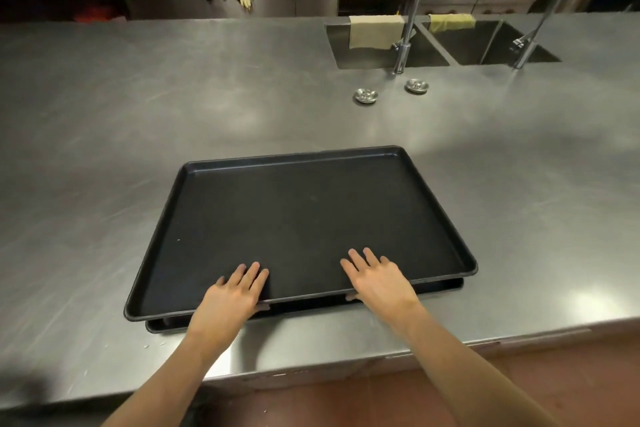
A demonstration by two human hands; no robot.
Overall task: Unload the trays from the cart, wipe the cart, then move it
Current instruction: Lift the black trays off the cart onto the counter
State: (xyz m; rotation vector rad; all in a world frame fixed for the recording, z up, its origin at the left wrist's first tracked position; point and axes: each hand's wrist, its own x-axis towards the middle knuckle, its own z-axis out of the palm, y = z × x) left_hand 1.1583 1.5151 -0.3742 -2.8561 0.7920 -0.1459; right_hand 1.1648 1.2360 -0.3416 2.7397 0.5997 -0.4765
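Observation:
A black baking tray point(298, 218) lies on top of a second black tray point(446, 284), whose near edge shows beneath it, on the steel counter point(138, 107). My left hand point(232, 295) grips the top tray's near rim, fingers flat inside it and thumb under the edge. My right hand point(377, 279) holds the same rim further right, fingers spread on the tray floor, thumb tucked below. The top tray sits slightly skewed over the lower one. No cart is in view.
Two sinks point(429, 55) with tall faucets point(412, 10) are set into the counter at the back right, with cloths point(374, 31) draped over their far edges. Two metal drain plugs point(365, 95) lie on the counter. Steel kitchen units stand behind. The counter's front edge runs just below the trays.

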